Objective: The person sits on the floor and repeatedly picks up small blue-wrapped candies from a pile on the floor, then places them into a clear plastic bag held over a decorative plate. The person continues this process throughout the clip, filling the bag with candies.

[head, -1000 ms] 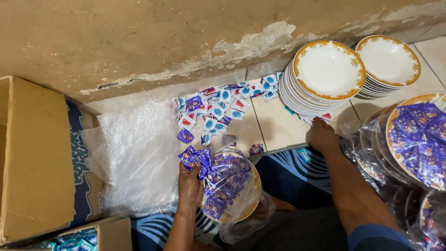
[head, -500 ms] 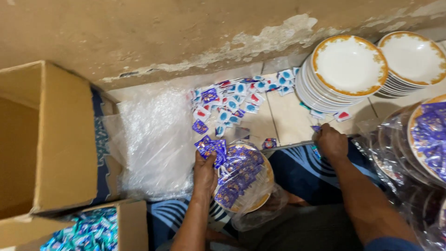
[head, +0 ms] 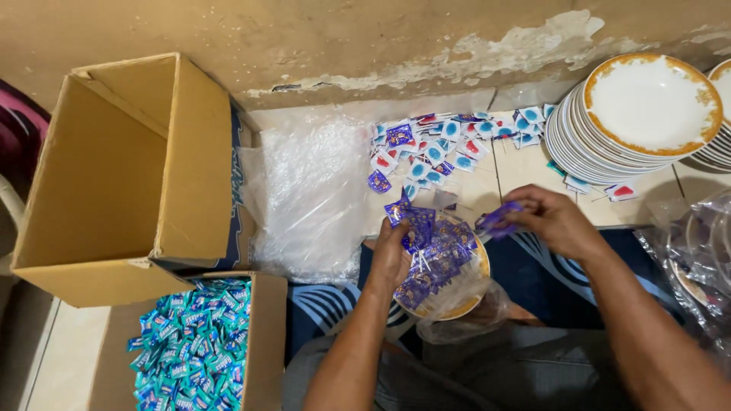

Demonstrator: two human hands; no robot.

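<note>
My left hand (head: pixel 390 255) grips the near rim of a gold-rimmed plate (head: pixel 468 301) that sits in a clear plastic bag over my lap. Purple sachets (head: pixel 434 255) lie heaped on that plate. My right hand (head: pixel 552 221) pinches one purple sachet (head: pixel 496 219) just above the plate's right edge. On the tiled floor beyond my hands lies a scatter of small blue, red and white sachets (head: pixel 442 148).
A stack of white gold-rimmed plates (head: pixel 640 118) stands at the upper right, by the wall. An open empty carton (head: pixel 122 175) is at the left, and a second carton full of blue sachets (head: pixel 194 342) lies below it. Clear plastic sheeting (head: pixel 312 198) lies between. Bagged plates (head: pixel 697 251) are at the right.
My right hand has left the floor near the plate stack and come over the plate with a purple sachet in its fingers. The view has shifted left, showing more of the cartons.
</note>
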